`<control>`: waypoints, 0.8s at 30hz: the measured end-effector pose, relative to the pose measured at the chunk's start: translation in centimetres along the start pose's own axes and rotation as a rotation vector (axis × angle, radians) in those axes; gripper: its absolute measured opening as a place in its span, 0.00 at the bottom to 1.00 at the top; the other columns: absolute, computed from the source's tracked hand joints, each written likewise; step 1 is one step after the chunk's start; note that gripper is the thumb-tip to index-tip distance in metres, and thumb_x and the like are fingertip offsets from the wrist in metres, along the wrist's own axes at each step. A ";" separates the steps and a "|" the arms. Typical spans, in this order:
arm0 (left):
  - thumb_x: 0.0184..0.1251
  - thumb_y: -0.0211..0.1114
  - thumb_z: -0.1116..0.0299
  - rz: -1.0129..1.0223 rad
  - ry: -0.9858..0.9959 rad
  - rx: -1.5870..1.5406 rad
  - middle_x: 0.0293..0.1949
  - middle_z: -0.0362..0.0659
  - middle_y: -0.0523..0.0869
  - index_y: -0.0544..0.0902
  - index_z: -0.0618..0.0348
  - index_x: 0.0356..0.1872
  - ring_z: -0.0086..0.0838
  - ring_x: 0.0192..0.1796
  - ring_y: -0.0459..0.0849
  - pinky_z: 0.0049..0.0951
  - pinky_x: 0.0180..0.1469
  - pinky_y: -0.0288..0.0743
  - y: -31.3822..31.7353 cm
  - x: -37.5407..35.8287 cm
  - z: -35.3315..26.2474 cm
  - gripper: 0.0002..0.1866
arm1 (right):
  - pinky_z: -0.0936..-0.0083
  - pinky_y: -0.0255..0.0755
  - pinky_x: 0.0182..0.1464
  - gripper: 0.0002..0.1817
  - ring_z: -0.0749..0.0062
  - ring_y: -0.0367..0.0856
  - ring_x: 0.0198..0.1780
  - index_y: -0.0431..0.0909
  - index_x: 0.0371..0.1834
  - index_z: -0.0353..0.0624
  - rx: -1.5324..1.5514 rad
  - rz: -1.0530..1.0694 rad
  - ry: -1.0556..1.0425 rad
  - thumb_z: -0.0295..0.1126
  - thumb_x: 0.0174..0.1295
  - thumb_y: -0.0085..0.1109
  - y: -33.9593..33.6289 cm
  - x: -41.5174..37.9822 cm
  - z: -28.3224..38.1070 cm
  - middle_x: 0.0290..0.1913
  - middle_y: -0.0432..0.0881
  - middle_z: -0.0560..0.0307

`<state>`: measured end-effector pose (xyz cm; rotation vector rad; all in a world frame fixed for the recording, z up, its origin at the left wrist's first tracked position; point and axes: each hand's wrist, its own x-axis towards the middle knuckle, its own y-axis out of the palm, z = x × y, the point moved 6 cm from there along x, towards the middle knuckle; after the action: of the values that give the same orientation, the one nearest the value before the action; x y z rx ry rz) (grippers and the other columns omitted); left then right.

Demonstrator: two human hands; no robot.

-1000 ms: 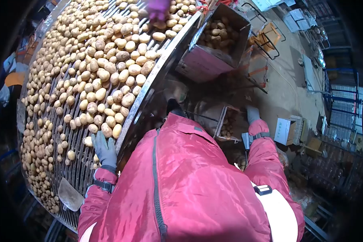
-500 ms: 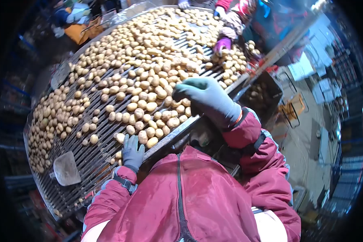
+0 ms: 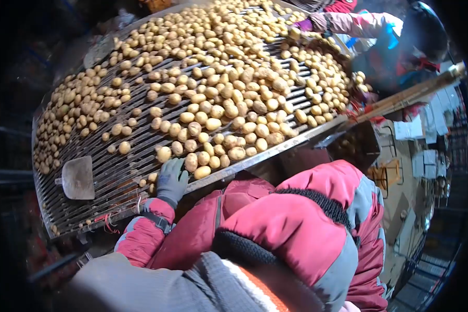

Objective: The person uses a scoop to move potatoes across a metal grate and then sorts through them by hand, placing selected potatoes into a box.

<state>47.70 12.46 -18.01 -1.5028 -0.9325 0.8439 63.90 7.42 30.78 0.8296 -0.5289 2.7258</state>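
Note:
My left hand [image 3: 172,181], in a grey-green glove, rests at the near edge of a slatted metal sorting table [image 3: 120,179]. Its fingers are stretched out and apart, against the nearest potatoes [image 3: 191,161], and it grips nothing that I can see. My right hand [image 3: 140,283], in a grey knitted glove with an orange and white cuff band, is very close to the camera at the bottom. Its fingers are blurred or outside the frame, so whether it holds anything is hidden. The right sleeve [image 3: 291,223] bends across my chest.
A flat metal scoop [image 3: 78,178] lies on the slats at left. Potatoes are heaped across the far and right parts. At upper right, a co-worker's arm [image 3: 361,24] reaches over the heap. A wooden beam [image 3: 411,93] juts out at right beside a dark bin [image 3: 356,143].
My right hand has swung from above the potatoes back toward the camera. My left hand stays at the table edge. The view has shifted, and the co-worker at right shows more.

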 end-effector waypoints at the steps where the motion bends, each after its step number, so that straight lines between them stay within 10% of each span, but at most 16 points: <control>1: 0.64 0.66 0.63 0.008 -0.044 -0.024 0.59 0.55 0.81 0.80 0.59 0.61 0.51 0.64 0.75 0.47 0.70 0.67 -0.9 0.3 -0.3 0.24 | 0.60 0.77 0.44 0.17 0.52 0.83 0.43 0.85 0.51 0.44 0.029 0.018 -0.023 0.41 0.64 0.62 -0.1 -0.1 -0.1 0.44 0.85 0.46; 13: 0.65 0.63 0.66 -0.066 -0.197 -0.275 0.60 0.55 0.81 0.80 0.59 0.61 0.51 0.65 0.76 0.47 0.71 0.67 -9.7 1.4 -3.8 0.23 | 0.62 0.78 0.44 0.17 0.55 0.83 0.43 0.85 0.52 0.43 0.234 0.079 -0.111 0.40 0.65 0.62 -2.7 -2.0 -0.3 0.44 0.86 0.47; 24: 0.63 0.66 0.65 0.075 -0.233 -0.028 0.60 0.52 0.81 0.80 0.60 0.62 0.49 0.63 0.76 0.47 0.69 0.69 -4.5 0.1 -1.3 0.25 | 0.64 0.78 0.44 0.17 0.58 0.84 0.43 0.85 0.52 0.42 0.305 0.113 -0.172 0.39 0.65 0.62 -5.3 -3.4 -0.8 0.44 0.86 0.48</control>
<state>48.43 12.32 -13.42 -1.4920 -1.0666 1.0815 68.02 12.06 29.64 1.1479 -0.1958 2.8995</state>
